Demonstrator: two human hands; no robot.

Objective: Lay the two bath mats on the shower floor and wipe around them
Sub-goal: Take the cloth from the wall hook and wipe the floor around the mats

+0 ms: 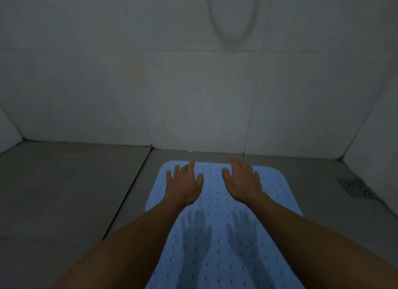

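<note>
A light blue bath mat (217,235) with rows of small holes lies flat on the grey shower floor (64,191), its far edge close to the back wall. My left hand (185,183) and my right hand (242,181) hover side by side over the mat's far end, palms down and fingers spread, holding nothing. Their shadows fall on the mat nearer to me, so the hands look raised off it. Only one mat is in view.
A square metal floor drain (355,187) sits at the right, beside the mat. Pale tiled walls (193,94) close the floor at the back and on both sides. A looped shower hose (232,30) hangs on the back wall.
</note>
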